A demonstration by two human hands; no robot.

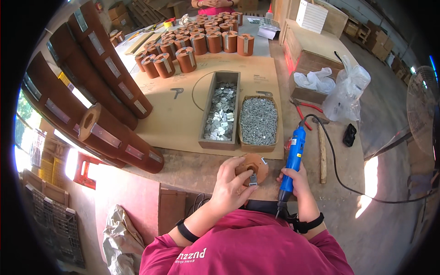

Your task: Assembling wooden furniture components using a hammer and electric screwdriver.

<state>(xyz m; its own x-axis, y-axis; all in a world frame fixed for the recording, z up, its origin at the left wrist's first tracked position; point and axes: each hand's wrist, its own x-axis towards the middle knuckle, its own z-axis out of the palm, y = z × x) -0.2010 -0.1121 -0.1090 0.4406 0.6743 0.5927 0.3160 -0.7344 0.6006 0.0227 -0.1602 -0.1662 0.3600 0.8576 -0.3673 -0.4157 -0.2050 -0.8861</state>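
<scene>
My left hand [228, 187] is closed around a reddish-brown cylinder [260, 166] with a hole in its top, at the near table edge. A small metal plate [253, 178] sits at its near side, by my fingers. In my right hand [298, 180] is a blue electric screwdriver [294, 153], its bit pointing down toward my body, apart from the cylinder. Just beyond my hands stand a long wooden tray [208, 107] of small metal plates and a cardboard box [258, 147] full of screws.
Many finished-looking cylinders [213, 42] stand at the back of the table. Tall stacked brown columns [120, 137] lean at left. On the right lie red-handled pliers [302, 110], a hammer [322, 151], a black object [349, 135] and plastic bags [348, 87]. The screwdriver's cord [337, 172] trails right. A person [214, 5] is across.
</scene>
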